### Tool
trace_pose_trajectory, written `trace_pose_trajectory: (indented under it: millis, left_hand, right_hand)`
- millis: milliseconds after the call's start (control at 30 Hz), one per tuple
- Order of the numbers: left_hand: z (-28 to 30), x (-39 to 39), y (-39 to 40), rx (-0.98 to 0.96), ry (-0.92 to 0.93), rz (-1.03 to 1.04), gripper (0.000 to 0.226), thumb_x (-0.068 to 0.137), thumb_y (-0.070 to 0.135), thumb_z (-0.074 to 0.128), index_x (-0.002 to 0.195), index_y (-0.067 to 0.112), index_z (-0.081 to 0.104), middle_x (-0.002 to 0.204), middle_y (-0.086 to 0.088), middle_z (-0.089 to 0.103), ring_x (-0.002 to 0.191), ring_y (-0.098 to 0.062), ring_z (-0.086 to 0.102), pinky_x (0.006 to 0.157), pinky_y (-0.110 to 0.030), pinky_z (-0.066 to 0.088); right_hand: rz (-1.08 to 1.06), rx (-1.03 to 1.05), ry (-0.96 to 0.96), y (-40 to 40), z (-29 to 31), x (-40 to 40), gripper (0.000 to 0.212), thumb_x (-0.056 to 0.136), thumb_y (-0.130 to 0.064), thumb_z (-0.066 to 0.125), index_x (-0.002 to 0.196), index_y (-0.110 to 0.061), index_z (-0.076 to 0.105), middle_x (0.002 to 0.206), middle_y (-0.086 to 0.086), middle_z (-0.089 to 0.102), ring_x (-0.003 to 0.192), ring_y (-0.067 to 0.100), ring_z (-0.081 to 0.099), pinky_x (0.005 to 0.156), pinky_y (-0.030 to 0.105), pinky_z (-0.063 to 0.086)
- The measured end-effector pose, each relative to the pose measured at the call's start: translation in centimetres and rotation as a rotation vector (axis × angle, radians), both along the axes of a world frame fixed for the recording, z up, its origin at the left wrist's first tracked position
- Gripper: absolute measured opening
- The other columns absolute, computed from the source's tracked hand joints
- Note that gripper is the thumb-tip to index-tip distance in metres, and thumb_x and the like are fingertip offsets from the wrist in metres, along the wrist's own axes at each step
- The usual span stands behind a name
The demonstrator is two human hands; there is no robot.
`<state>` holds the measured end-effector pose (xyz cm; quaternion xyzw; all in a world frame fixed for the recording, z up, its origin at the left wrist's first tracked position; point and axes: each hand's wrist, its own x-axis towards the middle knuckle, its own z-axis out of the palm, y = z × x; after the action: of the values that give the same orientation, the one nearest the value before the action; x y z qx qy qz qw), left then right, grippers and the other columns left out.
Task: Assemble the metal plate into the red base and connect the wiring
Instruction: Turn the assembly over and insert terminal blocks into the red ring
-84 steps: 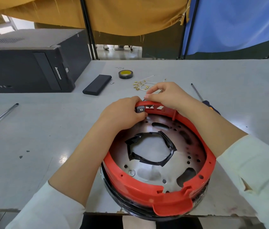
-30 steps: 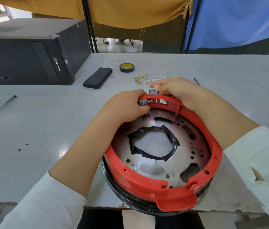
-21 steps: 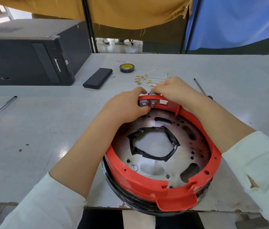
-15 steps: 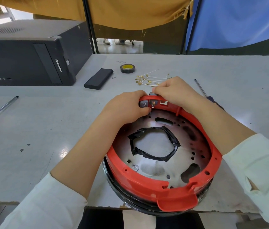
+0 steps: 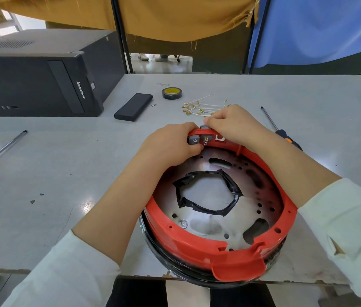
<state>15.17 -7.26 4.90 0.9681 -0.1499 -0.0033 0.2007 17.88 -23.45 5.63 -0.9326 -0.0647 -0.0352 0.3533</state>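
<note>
We see the red base (image 5: 197, 247) at the desk's (image 5: 53, 178) near edge, the metal plate (image 5: 261, 185) seated inside it. Our left hand (image 5: 170, 145) grips the far rim by a grey connector (image 5: 192, 140); our right hand (image 5: 232, 125) pinches a second grey connector (image 5: 204, 127) beside it.

Both hands at the far rim of the red base (image 5: 188, 244) on the bench (image 5: 42, 173).
Left hand (image 5: 170, 147) pinching a grey connector (image 5: 192, 140); right hand (image 5: 232, 122) pressing another (image 5: 204, 127); metal plate (image 5: 210, 224) seated inside.
</note>
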Motion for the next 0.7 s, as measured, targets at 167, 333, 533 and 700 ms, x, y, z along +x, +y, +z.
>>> trace_pose_trajectory:
  millis: [167, 333, 533, 700]
  left_hand:
    - [-0.06, 0.05, -0.03, 0.011, -0.001, 0.008, 0.033, 0.090, 0.042, 0.058, 0.119, 0.026, 0.057, 0.100, 0.000, 0.062, 0.097, -0.025, 0.058, 0.073, -0.031, 0.039]
    - [-0.13, 0.13, 0.03, 0.009, -0.003, 0.001, 0.029, 0.090, 0.041, 0.058, 0.115, 0.026, 0.057, 0.093, 0.004, 0.056, 0.090, -0.022, 0.054, 0.073, -0.031, 0.039]
    - [-0.18, 0.20, 0.06, 0.002, -0.005, -0.002, 0.029, 0.090, 0.041, 0.059, 0.115, 0.026, 0.057, 0.091, 0.004, 0.054, 0.089, -0.022, 0.053, 0.072, -0.031, 0.038]
    - [-0.07, 0.21, 0.12, 0.010, 0.001, -0.005, 0.034, 0.090, 0.042, 0.059, 0.121, 0.028, 0.056, 0.095, 0.005, 0.055, 0.092, -0.022, 0.054, 0.074, -0.031, 0.040]
  right_hand:
    - [0.066, -0.033, 0.052, 0.09, -0.11, -0.02, 0.042, 0.090, -0.048, 0.055, 0.082, -0.010, 0.072, 0.060, -0.005, 0.052, 0.059, 0.010, 0.047, 0.058, 0.027, 0.036]
    - [0.102, -0.007, 0.075, -0.17, 0.08, -0.07, 0.043, 0.093, -0.044, 0.053, 0.083, -0.004, 0.066, 0.068, 0.001, 0.052, 0.062, 0.012, 0.046, 0.064, 0.029, 0.037]
    - [0.081, -0.088, -0.013, 0.00, -0.20, -0.21, 0.039, 0.093, -0.045, 0.052, 0.063, -0.019, 0.058, 0.063, -0.004, 0.052, 0.062, 0.008, 0.047, 0.057, 0.028, 0.034]
    - [0.060, -0.155, -0.105, 0.19, -0.22, -0.45, 0.046, 0.093, -0.046, 0.047, 0.073, -0.009, 0.065, 0.069, 0.005, 0.058, 0.066, 0.016, 0.051, 0.061, 0.031, 0.039]
